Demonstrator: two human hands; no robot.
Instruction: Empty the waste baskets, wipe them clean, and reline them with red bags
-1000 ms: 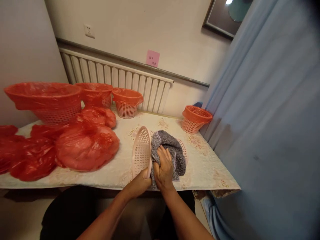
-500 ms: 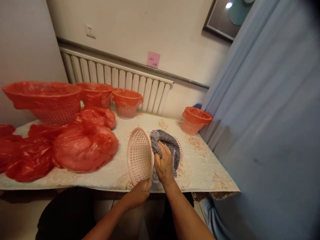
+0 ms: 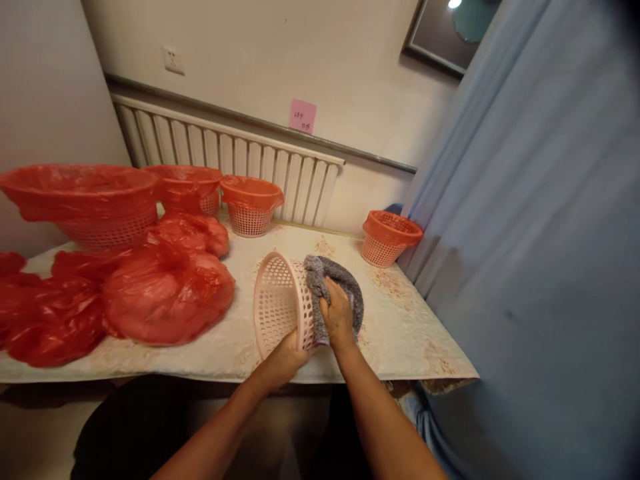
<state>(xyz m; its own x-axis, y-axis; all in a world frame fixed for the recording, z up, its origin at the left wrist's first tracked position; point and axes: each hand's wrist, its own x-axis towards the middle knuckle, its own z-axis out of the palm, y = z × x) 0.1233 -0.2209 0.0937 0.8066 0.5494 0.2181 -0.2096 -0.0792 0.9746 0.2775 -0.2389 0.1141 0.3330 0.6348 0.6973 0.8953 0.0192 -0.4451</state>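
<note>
A pale pink perforated basket (image 3: 277, 301) lies tipped on its side on the table, its mouth facing left. My left hand (image 3: 284, 358) grips its near rim from below. My right hand (image 3: 337, 315) is closed on a grey fuzzy cloth (image 3: 341, 278) and presses it against the basket's outer wall on the right side. Both hands are near the table's front edge (image 3: 350, 373).
Crumpled red plastic bags (image 3: 165, 293) lie at the left. Several baskets lined with red bags stand along the back by the radiator: a large one (image 3: 85, 203), two smaller (image 3: 250, 203) and one at the right (image 3: 391, 238). A blue curtain (image 3: 525, 233) hangs at the right.
The basket has turned so its mouth faces more to the left. My right hand with the cloth has slid up along its outer side. My left hand shifted its hold on the rim.
</note>
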